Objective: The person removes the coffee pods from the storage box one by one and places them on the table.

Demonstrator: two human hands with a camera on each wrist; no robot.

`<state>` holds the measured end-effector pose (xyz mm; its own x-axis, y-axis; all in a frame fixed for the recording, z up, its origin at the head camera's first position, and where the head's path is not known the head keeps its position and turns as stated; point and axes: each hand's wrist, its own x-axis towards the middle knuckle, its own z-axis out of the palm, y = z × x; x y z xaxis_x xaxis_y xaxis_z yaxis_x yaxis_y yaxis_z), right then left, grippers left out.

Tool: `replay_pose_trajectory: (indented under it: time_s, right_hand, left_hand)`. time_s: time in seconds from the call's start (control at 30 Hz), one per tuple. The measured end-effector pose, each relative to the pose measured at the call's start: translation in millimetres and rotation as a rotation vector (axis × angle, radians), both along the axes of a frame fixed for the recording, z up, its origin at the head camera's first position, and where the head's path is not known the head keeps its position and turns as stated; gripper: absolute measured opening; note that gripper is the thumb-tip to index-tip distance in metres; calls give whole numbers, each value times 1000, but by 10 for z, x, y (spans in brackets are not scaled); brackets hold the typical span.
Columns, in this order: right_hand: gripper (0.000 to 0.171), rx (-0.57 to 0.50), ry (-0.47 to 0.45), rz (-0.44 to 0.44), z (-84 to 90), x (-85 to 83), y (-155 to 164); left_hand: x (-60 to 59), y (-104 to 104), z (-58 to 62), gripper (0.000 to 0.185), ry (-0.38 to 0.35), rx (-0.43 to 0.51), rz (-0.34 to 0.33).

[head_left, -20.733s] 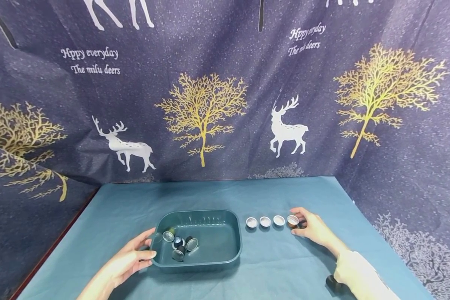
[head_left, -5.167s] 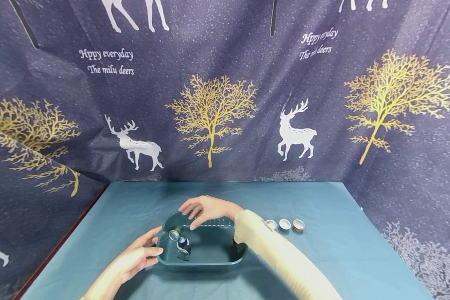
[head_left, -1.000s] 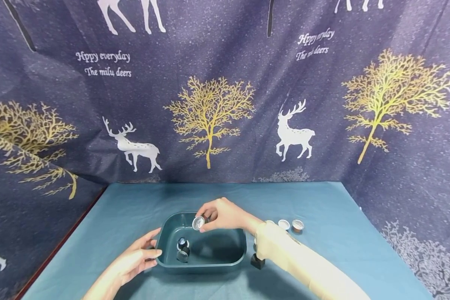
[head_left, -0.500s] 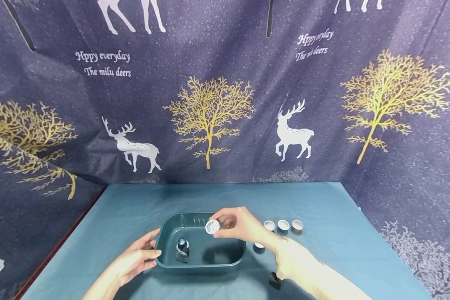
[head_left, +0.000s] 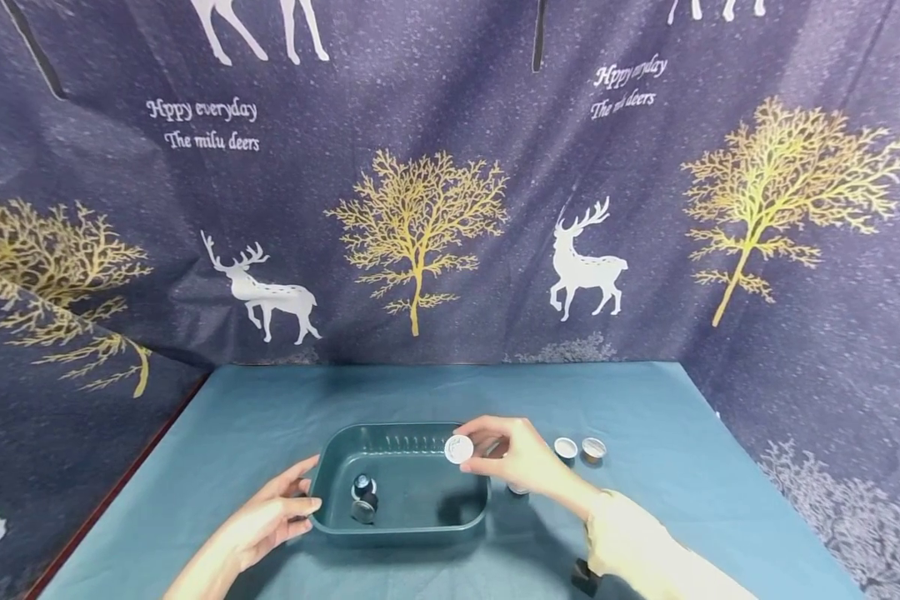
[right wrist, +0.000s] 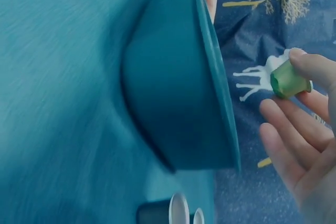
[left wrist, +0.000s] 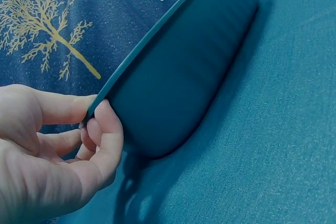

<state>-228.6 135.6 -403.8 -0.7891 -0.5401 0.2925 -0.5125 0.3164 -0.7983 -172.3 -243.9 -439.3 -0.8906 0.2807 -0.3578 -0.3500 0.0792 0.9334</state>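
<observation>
My left hand (head_left: 273, 508) grips the left rim of a dark teal plastic tub (head_left: 397, 528), thumb on the rim and fingers curled outside, as the left wrist view shows. Thumb and fingers of my right hand (head_left: 517, 454) pinch a green coffee capsule (right wrist: 291, 81) over the tub's right rim. Its pale foil lid (head_left: 458, 449) faces left in the head view. Inside the tub, at the left, lie a blue capsule (head_left: 363, 485) and a dark capsule (head_left: 364, 507), close together.
Right of the tub, two capsules stand foil up, a pale-lidded one (head_left: 566, 449) and a brown one (head_left: 593, 451). Another capsule (head_left: 519, 489) stands nearer, partly behind my right hand. The teal cloth (head_left: 270, 400) meets a dark deer-print curtain (head_left: 450, 333) at the back.
From an open hover over the tub, my right hand picked up the green capsule inside and carried it right. Earlier, several capsules lay in the tub. My left hand stays on the rim.
</observation>
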Motion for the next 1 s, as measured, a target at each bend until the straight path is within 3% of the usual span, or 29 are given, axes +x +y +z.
replay_pose_trajectory:
  time_s: [0.4, 1.0]
  right_hand:
    - [38, -55, 49, -97, -159, 58, 319]
    - [38, -40, -3, -201, -418, 185, 844]
  left_hand:
    - [11, -3, 4, 85, 7, 14, -5]
    - [-5, 2, 0, 85, 1, -17, 7]
